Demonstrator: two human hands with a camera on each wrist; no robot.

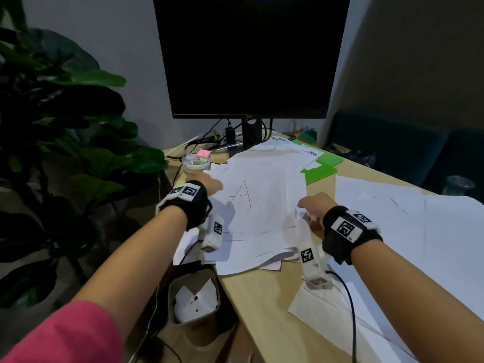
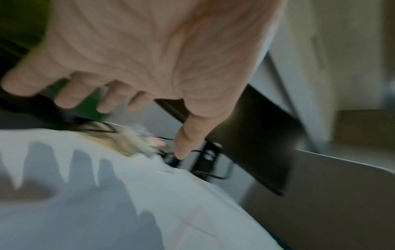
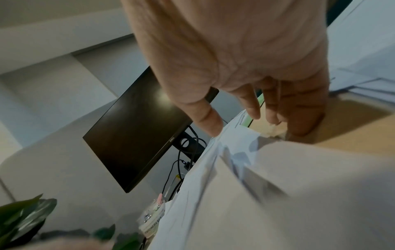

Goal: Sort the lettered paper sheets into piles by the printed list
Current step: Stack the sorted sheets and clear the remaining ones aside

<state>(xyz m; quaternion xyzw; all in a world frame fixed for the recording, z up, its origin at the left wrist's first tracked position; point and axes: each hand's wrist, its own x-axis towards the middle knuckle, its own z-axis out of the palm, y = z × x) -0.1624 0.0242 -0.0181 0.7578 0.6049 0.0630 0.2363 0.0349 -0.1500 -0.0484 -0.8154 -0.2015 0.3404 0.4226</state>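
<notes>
A loose pile of white sheets (image 1: pixel 262 231) lies mid-desk, and its top sheet (image 1: pixel 264 184) bears a red letter A. My left hand (image 1: pixel 207 186) is at the pile's left edge; the blurred left wrist view shows my left hand (image 2: pixel 149 76) with fingers spread just above the paper (image 2: pixel 107 211), holding nothing. My right hand (image 1: pixel 311 205) is at the pile's right edge. In the right wrist view my right hand (image 3: pixel 245 76) has its thumb on the top sheet (image 3: pixel 213 177) and straight fingers (image 3: pixel 303 121) down on the desk beside it. A printed sheet (image 1: pixel 296 149) lies behind the pile.
More white sheets (image 1: pixel 419 231) cover the desk's right side, one (image 1: pixel 327 307) near the front edge. A dark monitor (image 1: pixel 251 58) stands behind, with cables and a stationery tub (image 1: pixel 196 162) at its left. Green folders (image 1: pixel 324 165) lie back right. A plant (image 1: pixel 65 121) and a bin (image 1: pixel 193 297) stand left.
</notes>
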